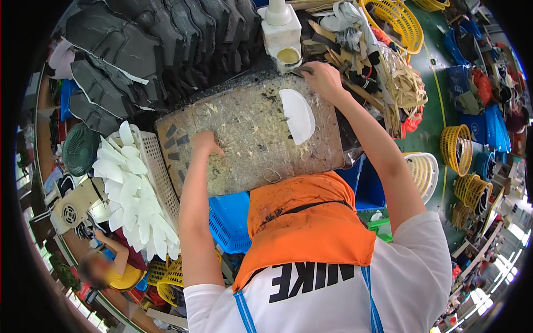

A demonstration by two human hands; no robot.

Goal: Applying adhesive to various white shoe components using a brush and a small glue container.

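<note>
My right hand (325, 80) is closed round a small dark flat tool (301, 70), perhaps a brush or scraper; its exact kind cannot be made out. The tool is at the round, yellowish mouth of a white glue dispenser (280, 34) at the back of the board. My left hand (205, 143) rests on the left part of the glue-stained board (244, 133), thumb held apart and nothing visible in it. Several small dark strips (176, 140) lie to its left. On the board's right half lies a white half-moon piece (298, 116) with a small notch in its straight edge.
Dark grey shaped panels (125, 47) are stacked at the back left. A white crate (158, 166) holds many white curved pieces (130, 194). Scraps and straps (397, 83) pile up at the right. A blue basket (230, 222) sits below the board. Another person (119, 266) sits at the lower left.
</note>
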